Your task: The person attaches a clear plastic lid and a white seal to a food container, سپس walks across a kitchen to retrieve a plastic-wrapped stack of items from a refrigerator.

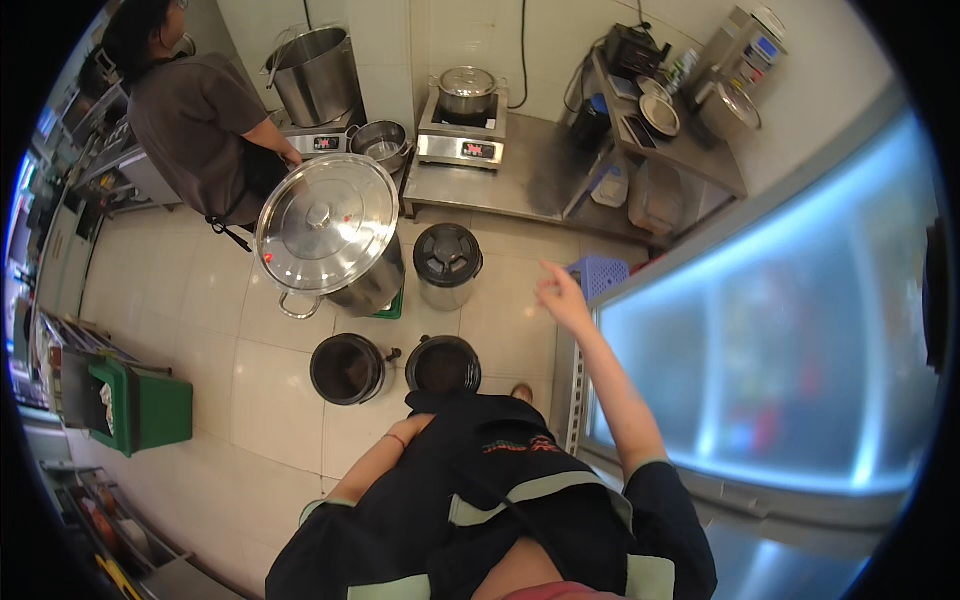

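My right hand (562,298) is stretched out ahead over the floor, holding nothing, with the index finger extended and the other fingers loosely bent. Nearest to it are a purple plastic basket (602,272) and a lidded round bucket (447,262) with a black top. My left hand (422,424) rests against the front of my black apron (480,450); its fingers are hidden there. Two open black round buckets stand on the floor before me, the left bucket (345,370) and the right bucket (443,366). Both look dark inside.
A big lidded steel stockpot (330,222) stands on the floor beside a co-worker (195,135). Behind are a steel counter (490,190) with a pot (467,93) on an induction cooker. A glass-door fridge (760,330) lines the right; a green bin (150,410) is left.
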`<state>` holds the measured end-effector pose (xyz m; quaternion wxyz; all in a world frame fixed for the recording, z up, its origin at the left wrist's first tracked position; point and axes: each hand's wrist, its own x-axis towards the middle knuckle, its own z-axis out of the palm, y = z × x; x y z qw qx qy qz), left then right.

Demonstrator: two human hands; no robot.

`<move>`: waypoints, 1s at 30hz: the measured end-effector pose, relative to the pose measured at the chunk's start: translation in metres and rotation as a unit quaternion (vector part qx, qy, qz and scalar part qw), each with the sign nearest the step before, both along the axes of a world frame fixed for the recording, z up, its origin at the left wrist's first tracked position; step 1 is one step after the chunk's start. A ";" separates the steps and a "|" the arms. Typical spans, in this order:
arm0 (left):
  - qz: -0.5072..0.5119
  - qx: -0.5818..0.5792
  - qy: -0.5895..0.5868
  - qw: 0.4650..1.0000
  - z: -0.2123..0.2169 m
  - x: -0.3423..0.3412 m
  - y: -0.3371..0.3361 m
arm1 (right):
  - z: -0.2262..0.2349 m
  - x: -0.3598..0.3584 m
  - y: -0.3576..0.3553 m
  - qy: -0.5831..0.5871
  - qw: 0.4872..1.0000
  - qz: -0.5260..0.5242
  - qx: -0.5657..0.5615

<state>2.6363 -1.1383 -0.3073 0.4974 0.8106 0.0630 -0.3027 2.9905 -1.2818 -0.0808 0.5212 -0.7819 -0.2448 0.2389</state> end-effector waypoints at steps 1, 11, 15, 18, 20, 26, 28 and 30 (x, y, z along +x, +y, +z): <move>-0.006 -0.031 0.049 0.998 0.000 0.007 -0.001 | 0.011 0.037 0.028 -0.020 1.000 0.021 0.000; 0.194 -0.091 0.311 0.926 0.045 0.083 -0.047 | 0.013 0.319 0.231 -0.261 0.846 0.132 -0.446; 0.147 0.051 0.271 0.950 0.026 0.087 -0.094 | -0.017 0.363 0.261 -0.272 0.809 0.164 -0.495; 0.124 0.088 0.345 0.926 0.030 0.102 -0.111 | -0.055 0.383 0.267 -0.268 0.822 0.159 -0.476; 0.124 0.084 0.384 0.911 0.033 0.109 -0.128 | -0.089 0.378 0.268 -0.244 0.835 0.171 -0.462; 0.126 0.046 0.393 0.910 0.025 0.101 -0.155 | -0.321 0.312 0.158 -0.113 0.814 0.316 -0.474; 0.133 0.045 0.421 0.896 0.028 0.110 -0.155 | -0.418 0.250 0.112 0.091 0.794 0.355 -0.486; 0.158 0.050 0.428 0.889 0.030 0.102 -0.173 | -0.413 0.167 0.081 0.142 0.787 0.380 -0.464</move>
